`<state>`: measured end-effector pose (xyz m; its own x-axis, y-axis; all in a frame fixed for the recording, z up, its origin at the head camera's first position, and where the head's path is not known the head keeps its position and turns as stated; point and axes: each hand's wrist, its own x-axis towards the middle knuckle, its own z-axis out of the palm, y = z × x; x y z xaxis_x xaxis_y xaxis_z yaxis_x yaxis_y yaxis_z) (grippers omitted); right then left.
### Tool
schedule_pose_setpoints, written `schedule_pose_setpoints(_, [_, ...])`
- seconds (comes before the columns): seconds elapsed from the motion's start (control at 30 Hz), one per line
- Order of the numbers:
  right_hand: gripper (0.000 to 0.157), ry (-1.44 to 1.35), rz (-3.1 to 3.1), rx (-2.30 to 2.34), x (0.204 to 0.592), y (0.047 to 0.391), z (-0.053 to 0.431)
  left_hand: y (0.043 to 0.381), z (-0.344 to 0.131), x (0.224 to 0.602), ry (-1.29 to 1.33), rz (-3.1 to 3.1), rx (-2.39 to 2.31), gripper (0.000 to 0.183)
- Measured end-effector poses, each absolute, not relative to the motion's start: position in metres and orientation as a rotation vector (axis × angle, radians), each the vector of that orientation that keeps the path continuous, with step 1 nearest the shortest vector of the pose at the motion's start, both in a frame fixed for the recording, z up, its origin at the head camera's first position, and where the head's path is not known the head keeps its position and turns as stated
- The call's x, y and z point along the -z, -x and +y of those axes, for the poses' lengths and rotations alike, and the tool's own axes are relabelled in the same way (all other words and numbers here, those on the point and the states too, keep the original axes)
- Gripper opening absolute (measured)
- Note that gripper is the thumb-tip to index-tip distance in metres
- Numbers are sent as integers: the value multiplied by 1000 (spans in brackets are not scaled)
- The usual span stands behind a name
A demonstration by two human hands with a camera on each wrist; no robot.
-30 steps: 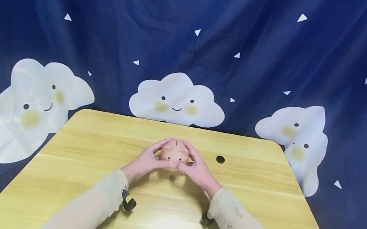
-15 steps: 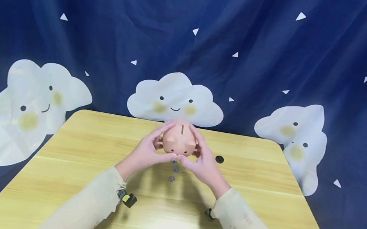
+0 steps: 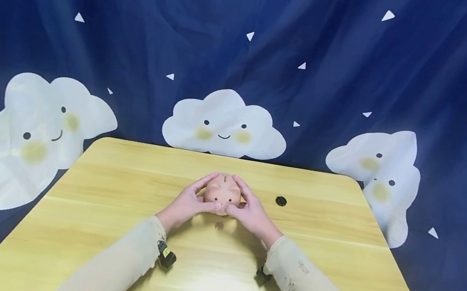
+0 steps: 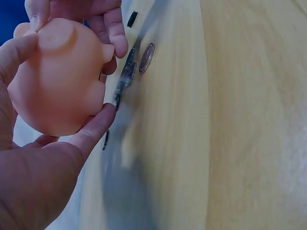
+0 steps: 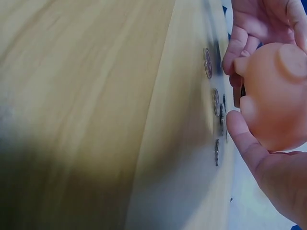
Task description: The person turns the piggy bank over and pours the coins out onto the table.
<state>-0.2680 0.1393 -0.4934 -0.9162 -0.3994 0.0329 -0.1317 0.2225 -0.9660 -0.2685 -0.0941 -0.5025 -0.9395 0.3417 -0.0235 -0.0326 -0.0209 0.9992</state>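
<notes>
Between both hands is a pink piggy bank (image 3: 223,193), its snout toward me and the slot on its top showing. My left hand (image 3: 188,203) grips its left side, and my right hand (image 3: 254,215) grips the other, thumbs meeting near the snout. In the wrist views the bank is held above the table, with its feet pointing down. Several coins lie under and around it, among them a copper-coloured coin (image 4: 147,58) and a silvery coin (image 5: 216,101). From the head view, only one coin (image 3: 219,226) shows, in front of the bank. The bank's underside is mostly hidden.
A round black plug (image 3: 281,201) lies on the wooden table (image 3: 109,247), right of the hands. Behind the table's far edge hangs a dark blue curtain (image 3: 215,27) with clouds and white triangles.
Half a second ago the bank was higher, with several coins showing beneath it. Both hands have since brought it back down, close to its position one second ago.
</notes>
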Motion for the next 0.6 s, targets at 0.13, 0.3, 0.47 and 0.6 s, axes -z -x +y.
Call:
schedule_pose_setpoints(0.13, [92,491,2253,1763,494,269,138,269,-95,503,-310,1986,-2043,97])
schedule_pose_setpoints(0.3, [93,465,2238,1768,495,269,137,270,-95,504,-302,1995,-2030,97])
schedule_pose_setpoints(0.47, [89,376,2227,1785,481,270,132,270,-96,480,-290,1945,-2011,96])
schedule_pose_setpoints(0.6, [93,527,2354,1844,462,256,133,259,-96,456,-452,2108,-1987,96])
